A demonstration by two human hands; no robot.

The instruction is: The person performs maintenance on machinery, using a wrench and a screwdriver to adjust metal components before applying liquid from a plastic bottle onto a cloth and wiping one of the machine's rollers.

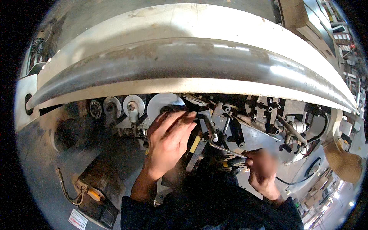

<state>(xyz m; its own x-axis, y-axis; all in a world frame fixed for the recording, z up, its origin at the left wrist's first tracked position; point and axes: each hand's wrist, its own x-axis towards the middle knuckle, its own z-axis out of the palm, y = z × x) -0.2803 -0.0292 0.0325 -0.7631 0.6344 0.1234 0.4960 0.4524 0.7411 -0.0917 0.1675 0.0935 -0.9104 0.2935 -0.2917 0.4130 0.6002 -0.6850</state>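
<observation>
My left hand (167, 143) is raised over the machine in front of a shiny round disc (155, 105). Its fingers stretch out, slightly bent, their tips beside a dark metal bracket (206, 117); whether they touch it I cannot tell. Nothing shows in that hand. In my right hand (263, 178), lower right, the fingers close round the end of a bent metal rod (226, 149), shaped like a cranked wrench. The rod slants up and left into the machine's brackets, where its far end is hard to make out. Part of the right hand is blurred.
A thick steel roller (172, 59) spans the machine above both hands, along a pale frame (214, 17). Smaller wheels (133, 105) sit left of the disc; clamps and bolts (264, 109) crowd the right. A dark box (96, 191) with a bent handle stands lower left.
</observation>
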